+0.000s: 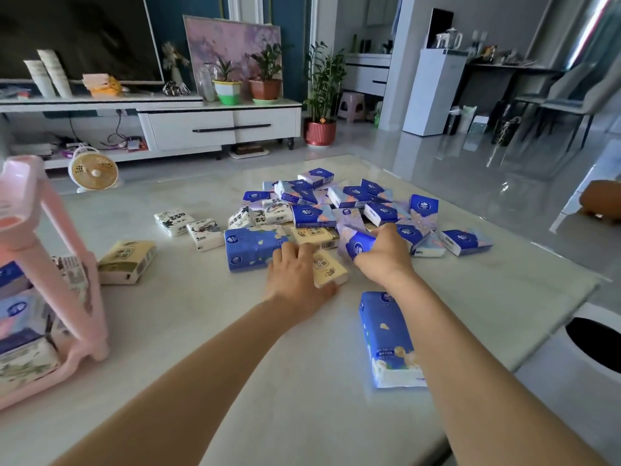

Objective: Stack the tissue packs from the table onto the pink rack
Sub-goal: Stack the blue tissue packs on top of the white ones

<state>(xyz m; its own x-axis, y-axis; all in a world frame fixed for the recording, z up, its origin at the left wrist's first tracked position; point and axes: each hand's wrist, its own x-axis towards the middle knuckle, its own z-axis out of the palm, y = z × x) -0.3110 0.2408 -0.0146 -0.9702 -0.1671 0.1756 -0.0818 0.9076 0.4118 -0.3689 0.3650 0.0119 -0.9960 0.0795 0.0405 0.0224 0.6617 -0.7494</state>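
A heap of small tissue packs, blue, white and beige, lies in the middle of the pale table. My left hand grips a beige tissue pack at the heap's near edge. My right hand grips a small blue tissue pack beside it. A large blue pack sits just left of my left hand, and another large blue pack lies under my right forearm. The pink rack stands at the left edge, with several packs stacked on its shelves.
A beige pack lies close to the rack, and two white packs lie between it and the heap. A small fan sits past the table's far left edge. The table's right edge drops to a white bin.
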